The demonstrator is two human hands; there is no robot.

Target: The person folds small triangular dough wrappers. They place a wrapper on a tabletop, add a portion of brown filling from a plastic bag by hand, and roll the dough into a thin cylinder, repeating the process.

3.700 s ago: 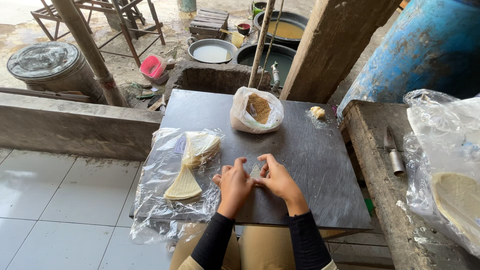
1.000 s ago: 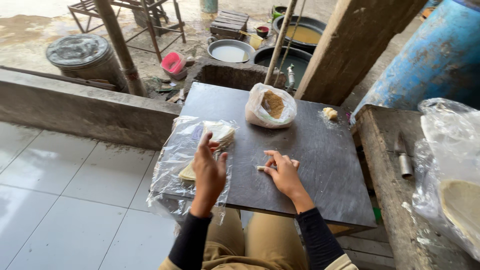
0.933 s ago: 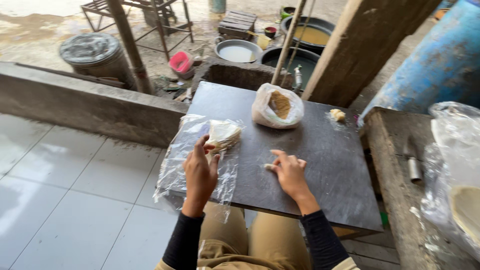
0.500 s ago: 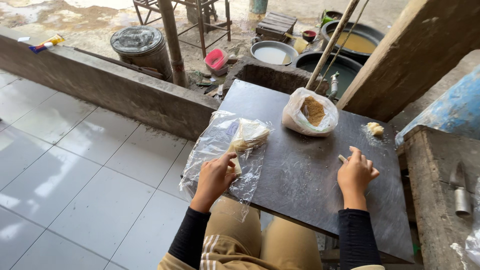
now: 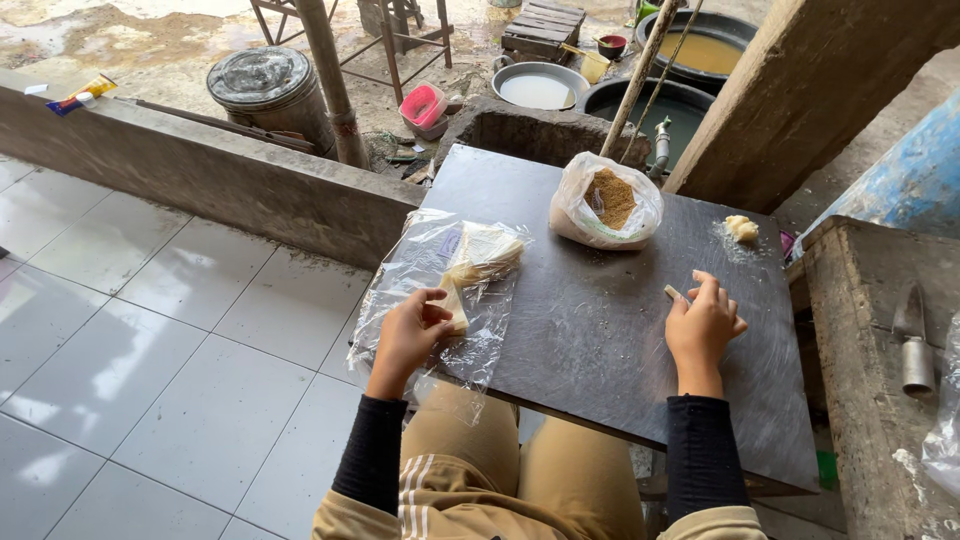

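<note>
My left hand (image 5: 408, 332) pinches a pale thin wrapper sheet (image 5: 453, 304) on the clear plastic bag (image 5: 440, 290) that lies over the left edge of the dark board (image 5: 590, 330). More folded pale sheets (image 5: 487, 252) lie further back in that bag. My right hand (image 5: 703, 325) rests on the board's right side, fingers closed on a small thin rolled piece (image 5: 677, 294). Behind, an open plastic bag of brown filling (image 5: 606, 203) stands on the board. A small lump of pale dough (image 5: 741, 228) lies at the board's far right.
A knife (image 5: 912, 340) lies on the concrete ledge to the right. A low concrete wall (image 5: 200, 180) borders the white tiled floor (image 5: 120, 350) on the left. Beyond stand a metal drum (image 5: 268, 85), basins of liquid (image 5: 540, 85), a pink container (image 5: 424, 106) and a wooden post (image 5: 800, 90).
My hands were together at the board's middle. My left hand went to the plastic bag and took a sheet; my right hand moved right across the board with the small roll. The view swung left.
</note>
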